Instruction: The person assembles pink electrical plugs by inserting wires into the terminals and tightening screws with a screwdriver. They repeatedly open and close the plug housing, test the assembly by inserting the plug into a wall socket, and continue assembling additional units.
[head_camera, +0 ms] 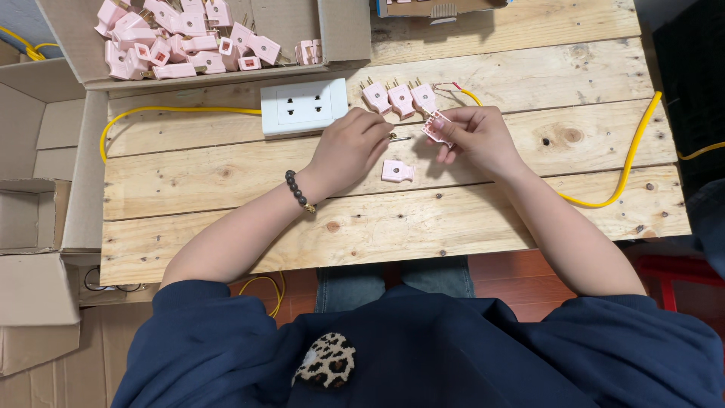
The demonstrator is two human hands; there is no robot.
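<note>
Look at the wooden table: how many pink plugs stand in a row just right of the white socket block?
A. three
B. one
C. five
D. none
A: three pink plugs sit side by side, prongs up, right of the white socket block, above the left hand and right hand.

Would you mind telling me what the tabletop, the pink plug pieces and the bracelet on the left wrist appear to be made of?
The pale plank tabletop looks like raw, unfinished wood: knots, grain and gaps between the boards show. The small pink plug pieces seem moulded plastic, smooth and evenly coloured, with thin metal-looking prongs. The dark beaded bracelet has round glossy beads, perhaps stone or wood; I cannot tell which.
</note>
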